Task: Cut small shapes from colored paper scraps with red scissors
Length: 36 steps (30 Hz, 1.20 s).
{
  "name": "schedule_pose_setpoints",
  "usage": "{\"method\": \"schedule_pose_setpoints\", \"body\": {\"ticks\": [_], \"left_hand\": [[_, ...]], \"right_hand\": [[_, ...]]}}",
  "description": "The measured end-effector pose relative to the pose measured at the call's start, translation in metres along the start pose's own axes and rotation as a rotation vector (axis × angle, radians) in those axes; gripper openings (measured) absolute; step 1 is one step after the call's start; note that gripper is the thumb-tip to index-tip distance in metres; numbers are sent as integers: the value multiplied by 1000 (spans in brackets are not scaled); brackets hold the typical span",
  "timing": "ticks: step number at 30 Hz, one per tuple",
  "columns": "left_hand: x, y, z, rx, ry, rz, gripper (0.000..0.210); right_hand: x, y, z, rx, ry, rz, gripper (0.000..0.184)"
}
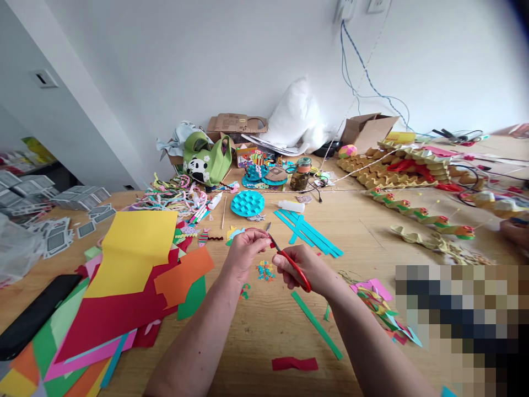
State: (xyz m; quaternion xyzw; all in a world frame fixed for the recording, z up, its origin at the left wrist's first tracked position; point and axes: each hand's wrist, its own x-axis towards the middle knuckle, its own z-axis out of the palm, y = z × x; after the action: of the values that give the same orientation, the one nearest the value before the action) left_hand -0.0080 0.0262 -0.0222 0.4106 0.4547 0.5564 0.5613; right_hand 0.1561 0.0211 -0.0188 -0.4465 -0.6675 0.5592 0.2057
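Red-handled scissors (290, 261) are gripped in the right hand (311, 266), with the blades set just beside the left hand (249, 248), where a small red piece (271, 243) is pinched. Multicoloured paper clippings (265, 271) are gathered nearby on the table (248, 347).

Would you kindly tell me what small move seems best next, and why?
Probably a snip into the red scrap: the left hand pinches it right by the scissors in the right hand, and a small pile of cut bits lies close by.
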Motion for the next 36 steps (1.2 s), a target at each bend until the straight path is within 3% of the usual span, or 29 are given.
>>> {"method": "schedule_pose_setpoints", "body": {"ticks": [36], "left_hand": [[-1,7,-3,-28,-10,-30,10]], "right_hand": [[-3,-2,-1,-41,8,56,46]]}}
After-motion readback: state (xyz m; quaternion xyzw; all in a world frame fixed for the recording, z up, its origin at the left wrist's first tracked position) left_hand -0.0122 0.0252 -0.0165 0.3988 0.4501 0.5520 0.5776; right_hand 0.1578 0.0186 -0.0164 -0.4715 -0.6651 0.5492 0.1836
